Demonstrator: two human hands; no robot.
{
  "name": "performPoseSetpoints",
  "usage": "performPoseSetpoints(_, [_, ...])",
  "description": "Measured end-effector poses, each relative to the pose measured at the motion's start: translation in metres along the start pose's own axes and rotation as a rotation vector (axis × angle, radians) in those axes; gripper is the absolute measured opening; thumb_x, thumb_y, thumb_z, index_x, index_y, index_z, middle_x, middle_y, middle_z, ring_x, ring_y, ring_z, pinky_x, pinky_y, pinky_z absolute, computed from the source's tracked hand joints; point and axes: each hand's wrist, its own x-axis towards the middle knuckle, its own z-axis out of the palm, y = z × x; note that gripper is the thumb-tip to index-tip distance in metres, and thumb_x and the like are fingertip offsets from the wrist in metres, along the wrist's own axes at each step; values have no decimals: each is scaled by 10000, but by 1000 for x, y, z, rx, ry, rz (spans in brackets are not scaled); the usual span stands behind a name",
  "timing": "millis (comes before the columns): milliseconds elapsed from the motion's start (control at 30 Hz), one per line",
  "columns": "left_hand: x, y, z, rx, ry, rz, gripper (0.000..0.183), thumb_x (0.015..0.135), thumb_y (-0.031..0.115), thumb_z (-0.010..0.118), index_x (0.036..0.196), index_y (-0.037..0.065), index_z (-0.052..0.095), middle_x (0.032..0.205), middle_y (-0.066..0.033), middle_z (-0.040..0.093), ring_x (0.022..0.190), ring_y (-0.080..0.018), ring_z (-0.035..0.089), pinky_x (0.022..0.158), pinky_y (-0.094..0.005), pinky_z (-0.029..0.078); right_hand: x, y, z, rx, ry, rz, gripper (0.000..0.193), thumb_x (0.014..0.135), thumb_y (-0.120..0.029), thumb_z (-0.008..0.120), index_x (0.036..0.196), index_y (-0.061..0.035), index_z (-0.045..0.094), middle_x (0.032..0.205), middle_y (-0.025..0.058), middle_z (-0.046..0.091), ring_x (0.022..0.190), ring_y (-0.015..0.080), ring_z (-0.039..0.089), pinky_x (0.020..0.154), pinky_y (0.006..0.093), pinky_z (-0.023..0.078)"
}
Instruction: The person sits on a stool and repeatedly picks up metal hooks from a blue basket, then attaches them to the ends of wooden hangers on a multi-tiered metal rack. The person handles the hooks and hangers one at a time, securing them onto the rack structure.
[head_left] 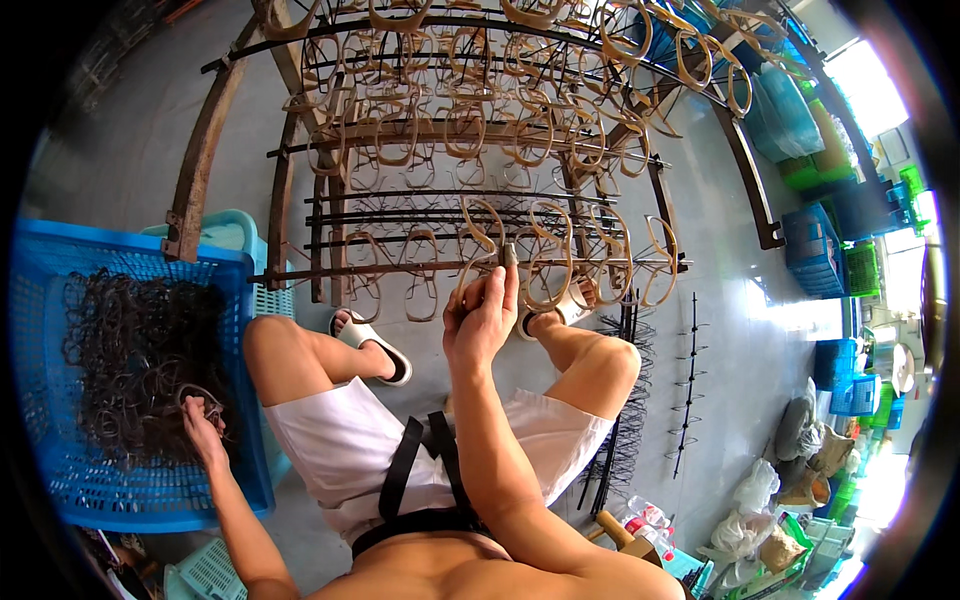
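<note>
Frames (569,262), tan and looped, hang in rows on the rods (340,272) of a rack (203,150) at 12 o'clock. The right hand (485,310) lies near the centre, at the lowest near row; its index finger, with a grey cover (511,256) at the tip, points toward 12 o'clock beside a tan frame, while the other fingers curl inward. Whether they pinch that frame cannot be told. At 8 o'clock the left hand (205,430) reaches into a blue basket (140,508), its fingers bent at a heap of dark frames (140,350); their grip cannot be told. A bundle (615,430) of dark rods lies between 4 and 5 o'clock, with a single spiked rod (687,390) beside it at 4 o'clock.
</note>
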Motion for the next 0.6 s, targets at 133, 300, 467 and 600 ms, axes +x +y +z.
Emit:
performPoseSetpoints(133, [-3,7,4,19,-8,0,435,935,459,362,951,55,523,691,-41,540,483,-97,456,438,-213,332,1,11,-11,-182,-15,-45,210,968,-232,428,1093,-76,491,523,-28,344,403,56,337,317,193,280])
performPoseSetpoints(300, [-5,11,8,38,-2,-2,422,937,450,364,944,59,524,689,-39,532,495,-105,460,447,-219,338,2,17,-15,-541,-96,-286,311,962,-211,458,1192,-9,514,570,-53,377,469,21,333,414,180,314])
performPoseSetpoints(467, [-3,10,12,31,13,19,413,938,442,368,941,61,525,683,-35,523,500,-105,462,452,-220,341,6,17,-23,-681,-99,-321,268,962,-213,458,1098,4,536,582,-48,407,491,18,363,428,179,342])
performPoseSetpoints(600, [0,5,10,9,-10,25,406,937,443,371,934,69,526,697,-32,525,516,-104,468,457,-224,349,6,17,-22,-592,-45,-300,246,961,-217,463,1037,4,538,585,-45,407,495,21,370,435,180,352])
